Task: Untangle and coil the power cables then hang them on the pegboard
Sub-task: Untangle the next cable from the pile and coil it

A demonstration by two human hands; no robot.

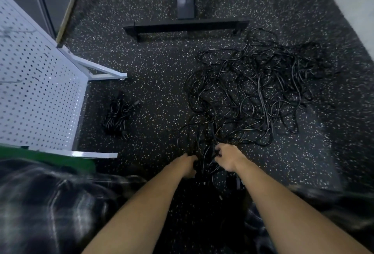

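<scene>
Left hand (187,164): fingers dip into the near strands; I cannot tell whether they hold any (too blurred from here).
Right hand (227,158): fingers curled round a few black strands.
Tangled cables (253,91): on the speckled floor (162,91), mostly beyond both hands.
Coiled cable (117,114): beside the pegboard (36,83), well apart.

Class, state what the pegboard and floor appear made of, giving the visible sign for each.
Pegboard: probably white-painted sheet metal, slightly glossy; rows of punched holes, thin frame. Floor: likely rubber, matte; black with pale speckles.
</scene>
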